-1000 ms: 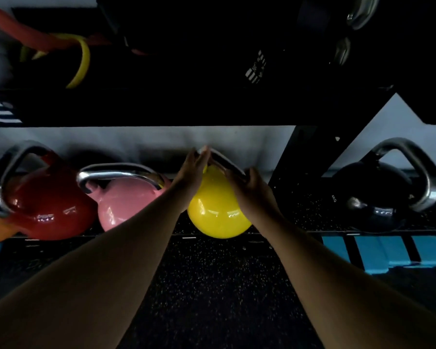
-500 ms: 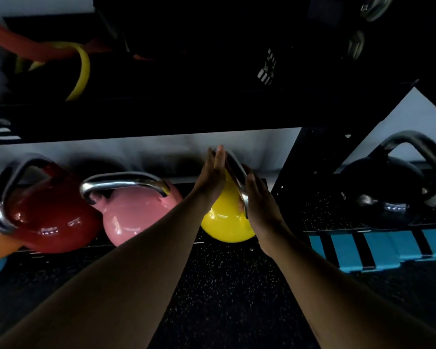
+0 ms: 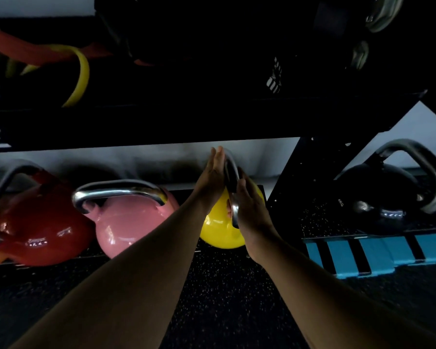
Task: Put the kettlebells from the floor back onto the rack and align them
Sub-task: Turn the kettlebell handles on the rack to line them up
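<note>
A yellow kettlebell (image 3: 219, 230) stands on the rack's low shelf (image 3: 258, 191), right of a pink kettlebell (image 3: 129, 222) and a red kettlebell (image 3: 35, 227). Its steel handle (image 3: 233, 195) points edge-on toward me. My left hand (image 3: 212, 175) lies flat against the handle's left side, fingers straight and together. On the other side my right hand (image 3: 252, 207) rests flat against the handle and the yellow body. Neither hand curls around the handle. A black kettlebell (image 3: 378, 197) sits to the right, beyond the rack's upright (image 3: 295, 172).
The dark upper shelf (image 3: 212, 117) hangs low over the kettlebells. Yellow and red resistance bands (image 3: 81, 79) lie on it at the left. A blue and black striped mat (image 3: 378, 250) lies under the black kettlebell. Speckled black rubber floor (image 3: 224, 285) runs in front.
The yellow kettlebell's handle has turned from crosswise to edge-on toward me. Both hands went from holding the handle's ends to lying flat on its two sides.
</note>
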